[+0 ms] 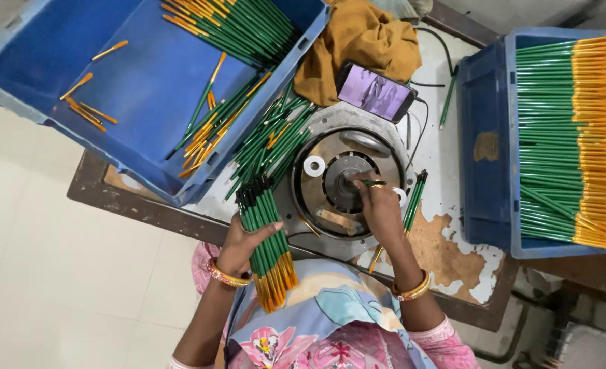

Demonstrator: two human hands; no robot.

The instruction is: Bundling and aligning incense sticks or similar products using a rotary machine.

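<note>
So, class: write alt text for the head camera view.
The left hand grips a bundle of green pens while the right hand presses one pen into a round metal machine. Blue crates of pens flank it.

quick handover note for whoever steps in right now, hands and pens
Left hand: shut on a bundle of green pens, held beside the round metal machine.
Right hand: fingers pinch one green pen at the machine's centre.
Right blue crate: holds neatly stacked pens.
Left blue crate: loose pens; more lie on the table between crate and machine.
Left to do: the bundle and the loose pens.
</note>
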